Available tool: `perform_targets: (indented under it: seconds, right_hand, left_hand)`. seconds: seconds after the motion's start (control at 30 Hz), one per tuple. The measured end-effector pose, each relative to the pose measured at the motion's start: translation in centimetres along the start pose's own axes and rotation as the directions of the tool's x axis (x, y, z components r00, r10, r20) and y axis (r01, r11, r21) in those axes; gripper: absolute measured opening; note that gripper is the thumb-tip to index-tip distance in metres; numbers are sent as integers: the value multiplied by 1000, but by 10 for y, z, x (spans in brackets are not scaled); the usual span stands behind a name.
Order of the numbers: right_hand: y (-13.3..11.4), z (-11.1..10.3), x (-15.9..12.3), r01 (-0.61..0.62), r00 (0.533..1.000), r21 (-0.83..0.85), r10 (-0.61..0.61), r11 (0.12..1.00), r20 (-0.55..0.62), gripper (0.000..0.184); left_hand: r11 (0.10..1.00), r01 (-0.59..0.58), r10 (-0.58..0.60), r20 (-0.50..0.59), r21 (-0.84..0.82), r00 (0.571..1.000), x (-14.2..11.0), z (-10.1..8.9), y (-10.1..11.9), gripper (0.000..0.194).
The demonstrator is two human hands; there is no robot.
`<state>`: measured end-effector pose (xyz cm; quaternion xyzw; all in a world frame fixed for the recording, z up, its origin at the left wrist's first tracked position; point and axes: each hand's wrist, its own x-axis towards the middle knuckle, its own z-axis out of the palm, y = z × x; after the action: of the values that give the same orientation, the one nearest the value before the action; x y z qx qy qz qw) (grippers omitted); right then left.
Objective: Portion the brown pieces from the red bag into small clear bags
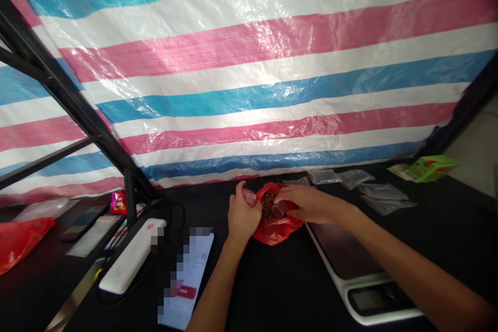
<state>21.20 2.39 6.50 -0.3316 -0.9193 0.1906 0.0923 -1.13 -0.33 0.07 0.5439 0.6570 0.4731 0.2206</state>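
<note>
The person's two hands are close together at the middle of the black counter [272, 290], both over a red plastic bag [277, 231] that lies open near the counter's far edge. The left hand [243, 212] is curled around a pinkish translucent cup [249, 197], and the fingers of the right hand [307, 203] reach across to a small dark cup [279, 209]. Between the hands, brown granules [267, 205] sit in the mouth of the bag. A digital kitchen scale [342, 251] lies just right of the bag, partly under the right forearm, toward the near edge. Clear plastic bags [356, 179] are spread along the far edge, with a green packet [431, 168] at the far right corner. Left of the hands lie a phone [187, 280] with a blurred screen and a white power strip [130, 257]. A striped blue, white and pink tarpaulin [249, 62] hangs behind the counter.
</note>
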Motion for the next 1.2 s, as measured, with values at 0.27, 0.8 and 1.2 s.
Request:
perform_targets:
  seconds: [0.27, 0.8, 1.2]
  right_hand:
    - [12, -2, 2, -41, 999, -136, 43, 990, 13, 32]
    - [3, 11, 8, -81, 996, -321, 63, 944, -67, 23]
    - [-12, 18, 11, -47, 998, -205, 37, 978, -54, 22]
  left_hand:
    - [987, -90, 109, 137, -135, 985, -3, 7, -3, 49]
    - [950, 58, -23, 118, -306, 993, -1, 20, -9, 34]
    - [710, 278, -234, 155, -647, 960, -3, 30, -7, 49]
